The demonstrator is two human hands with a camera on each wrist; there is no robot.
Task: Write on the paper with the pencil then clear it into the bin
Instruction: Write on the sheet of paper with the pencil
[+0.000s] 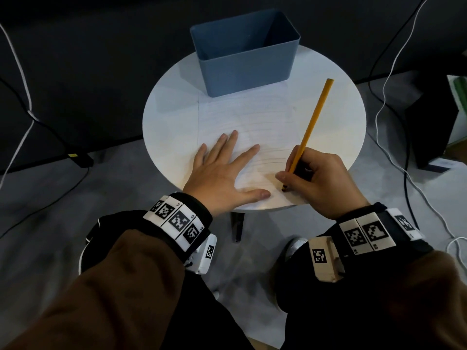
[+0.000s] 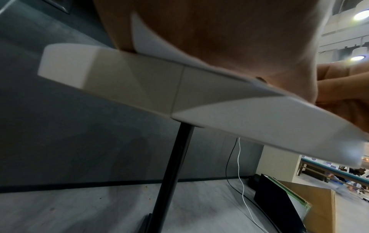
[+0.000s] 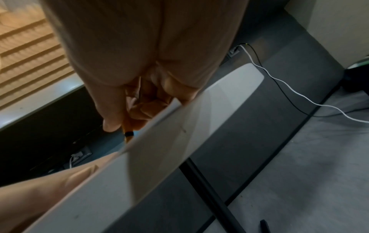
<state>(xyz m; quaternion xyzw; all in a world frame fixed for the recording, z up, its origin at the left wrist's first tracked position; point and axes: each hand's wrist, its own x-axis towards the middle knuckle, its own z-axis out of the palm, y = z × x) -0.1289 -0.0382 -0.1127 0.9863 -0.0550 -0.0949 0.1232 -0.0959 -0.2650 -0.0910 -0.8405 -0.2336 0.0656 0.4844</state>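
Observation:
A lined white paper (image 1: 255, 117) lies on the round white table (image 1: 166, 114), just in front of a blue bin (image 1: 242, 61). My left hand (image 1: 222, 168) lies flat on the paper's near left part, fingers spread. My right hand (image 1: 316, 178) grips a yellow pencil (image 1: 313, 122) near its lower end, with the tip (image 1: 284, 189) down on the paper close to the table's near edge. The right wrist view shows the pencil (image 3: 127, 126) between thumb and fingers above the table edge (image 3: 179, 141). The left wrist view shows only the palm (image 2: 229, 39) and the table rim (image 2: 179, 94).
The blue bin is open-topped and looks empty. Black and white cables (image 1: 386, 97) run over the grey floor on both sides. A dark box (image 1: 434, 122) stands at the right. A black table leg (image 2: 173, 173) goes down to the floor.

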